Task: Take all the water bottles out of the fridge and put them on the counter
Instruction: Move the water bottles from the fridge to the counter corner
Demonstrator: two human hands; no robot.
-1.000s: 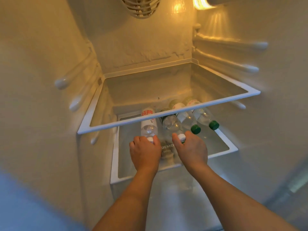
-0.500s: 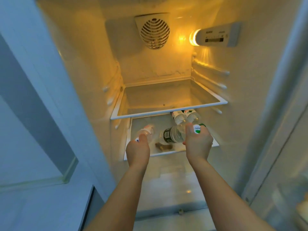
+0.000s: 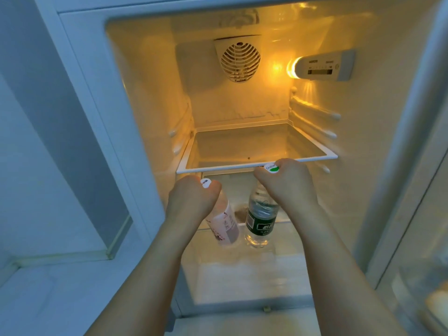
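Bottle cap [image 3: 271, 168] reads "Cestbon" (partly blurred).

Yellow lamp [image 3: 292, 68] beside round vent [image 3: 240, 61]

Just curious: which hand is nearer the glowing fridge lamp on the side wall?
Right. The right hand grips a green-labelled bottle below the lamp; the left hand is lower and farther left.

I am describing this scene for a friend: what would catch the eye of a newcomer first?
Two hands in the centre each grip a water bottle by its top: the left hand holds the pink-labelled bottle, the right hand the dark-green-labelled bottle. Behind them the fridge lamp glows yellow at the upper right.
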